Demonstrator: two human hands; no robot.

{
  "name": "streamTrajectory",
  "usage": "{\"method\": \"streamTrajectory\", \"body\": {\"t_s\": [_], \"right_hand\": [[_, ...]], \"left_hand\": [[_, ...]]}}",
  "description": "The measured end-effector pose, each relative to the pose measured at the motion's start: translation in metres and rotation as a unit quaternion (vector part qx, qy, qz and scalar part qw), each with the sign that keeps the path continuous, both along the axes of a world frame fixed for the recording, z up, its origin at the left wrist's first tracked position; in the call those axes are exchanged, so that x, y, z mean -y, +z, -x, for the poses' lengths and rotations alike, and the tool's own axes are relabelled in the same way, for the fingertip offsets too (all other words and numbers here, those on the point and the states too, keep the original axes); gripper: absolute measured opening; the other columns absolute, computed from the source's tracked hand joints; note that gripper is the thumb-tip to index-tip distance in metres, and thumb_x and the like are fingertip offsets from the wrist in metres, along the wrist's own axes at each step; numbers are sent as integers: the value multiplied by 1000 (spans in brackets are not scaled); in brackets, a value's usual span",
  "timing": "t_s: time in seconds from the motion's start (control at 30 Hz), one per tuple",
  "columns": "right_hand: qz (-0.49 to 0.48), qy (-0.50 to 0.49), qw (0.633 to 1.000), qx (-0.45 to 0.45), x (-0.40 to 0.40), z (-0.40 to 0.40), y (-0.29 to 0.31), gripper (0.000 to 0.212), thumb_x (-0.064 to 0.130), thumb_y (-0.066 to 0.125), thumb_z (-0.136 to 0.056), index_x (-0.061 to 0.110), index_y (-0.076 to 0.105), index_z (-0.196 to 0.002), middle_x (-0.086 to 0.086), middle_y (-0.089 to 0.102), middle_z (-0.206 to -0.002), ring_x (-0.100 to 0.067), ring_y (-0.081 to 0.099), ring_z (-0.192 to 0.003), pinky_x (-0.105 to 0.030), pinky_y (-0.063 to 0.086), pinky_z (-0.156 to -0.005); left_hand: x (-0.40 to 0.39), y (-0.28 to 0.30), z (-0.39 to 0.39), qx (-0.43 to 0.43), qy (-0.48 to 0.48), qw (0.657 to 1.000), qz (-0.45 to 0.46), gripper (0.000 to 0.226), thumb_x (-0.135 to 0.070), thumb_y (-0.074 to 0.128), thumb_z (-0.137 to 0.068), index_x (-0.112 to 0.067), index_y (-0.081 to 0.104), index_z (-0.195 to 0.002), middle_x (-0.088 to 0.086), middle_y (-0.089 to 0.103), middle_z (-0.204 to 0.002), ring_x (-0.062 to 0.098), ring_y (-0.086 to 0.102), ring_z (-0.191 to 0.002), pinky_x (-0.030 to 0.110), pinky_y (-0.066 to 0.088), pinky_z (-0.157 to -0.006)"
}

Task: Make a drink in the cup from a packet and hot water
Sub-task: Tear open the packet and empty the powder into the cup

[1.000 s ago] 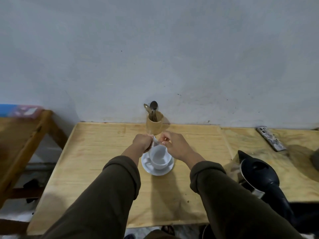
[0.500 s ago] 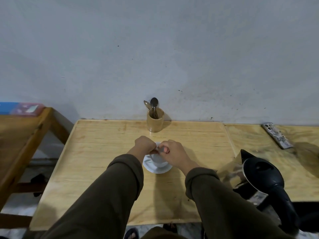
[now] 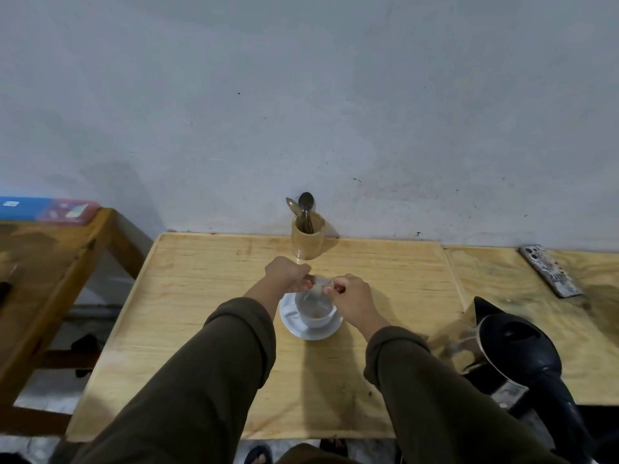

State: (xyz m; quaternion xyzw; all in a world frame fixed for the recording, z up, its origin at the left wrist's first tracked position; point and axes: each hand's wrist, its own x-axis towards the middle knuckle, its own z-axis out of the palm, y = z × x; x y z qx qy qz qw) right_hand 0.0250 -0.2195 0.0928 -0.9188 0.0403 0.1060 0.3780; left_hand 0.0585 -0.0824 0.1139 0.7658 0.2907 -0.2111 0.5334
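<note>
Both hands (image 3: 289, 274) (image 3: 351, 296) have lifted the packet (image 3: 318, 283) above the cup (image 3: 315, 308).

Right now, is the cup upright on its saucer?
Upright: the cup stands on the saucer, its open mouth facing up.

A pale grey wall (image 3: 301, 95) (scuffed and speckled near its base) is seen behind a light plywood worktop (image 3: 201, 296). A darker wooden table (image 3: 50, 262) is set at the left.

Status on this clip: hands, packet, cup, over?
Both hands, left and right, pinch the packet over the cup. Kettle untouched, right. Nothing in the way.
</note>
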Motion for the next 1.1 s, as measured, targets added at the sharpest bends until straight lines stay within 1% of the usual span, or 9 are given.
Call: {"method": "streamTrajectory", "body": {"t_s": [0.07,0.2,0.3,0.43,0.57,0.7,0.8,0.97,1.1], "right_hand": [[-12,-10,1000,-2,0,0,-1,23,14,62,-85,7,52,-64,-9,50,-78,-21,46,-73,-25,33,-68],[-53,-33,998,-7,-2,2,-1,20,13,67,-81,8,55,-66,-5,52,-78,-19,47,-72,-25,35,-68],[-49,-44,998,-5,-3,1,-2,33,10,68,-80,15,48,-55,-1,50,-70,-18,46,-70,-23,35,-60],[-30,-54,998,-1,-4,-1,-2,42,2,61,-80,23,42,-49,-2,51,-71,-19,48,-72,-21,34,-56],[-29,-61,998,2,-6,0,-2,43,0,61,-80,24,43,-49,3,49,-67,-19,49,-73,-21,36,-62],[-35,-41,999,-10,-5,0,-2,16,7,61,-84,11,63,-69,-2,53,-80,-18,48,-79,-24,36,-69],[-21,-30,999,-19,-3,0,-4,15,10,56,-88,5,70,-91,-3,52,-89,-19,48,-85,-25,35,-76],[-14,-39,999,-18,-5,0,-3,38,8,62,-83,20,44,-52,0,47,-75,-19,46,-76,-22,30,-58],[-4,-37,999,-4,-9,-1,-1,36,8,66,-80,16,42,-54,-3,50,-78,-18,45,-74,-22,30,-55]], "left_hand": [[0,-1,-1,-1,-13,1000,-3,27,-27,64,-84,-2,69,-77,6,76,-59,22,73,-70,33,57,-93],[1,0,-1,17,-35,999,-10,31,-32,71,-78,-8,61,-60,15,76,-78,30,74,-88,37,56,-94],[0,5,2,23,-54,998,-35,39,-32,72,-77,-15,52,-49,6,65,-61,28,71,-83,34,55,-95],[-2,7,0,22,-54,998,-10,30,-25,77,-75,-13,59,-54,-3,65,-43,23,71,-67,35,58,-92],[-2,8,1,30,-73,997,-4,24,-24,77,-75,-14,61,-60,4,71,-70,22,73,-78,33,56,-95],[-5,8,0,53,-82,995,-32,23,-26,80,-72,-18,62,-59,7,78,-85,19,73,-89,30,55,-94],[-8,9,-1,58,-98,993,-14,24,-19,79,-73,-19,63,-55,-8,71,-55,12,68,-70,24,57,-83],[-6,8,-1,71,-107,992,15,20,-16,80,-73,-14,64,-61,3,69,-68,14,66,-72,29,57,-90],[-7,8,-1,62,-114,991,34,18,-16,79,-74,-13,64,-65,3,69,-69,12,66,-69,33,57,-93]]}}
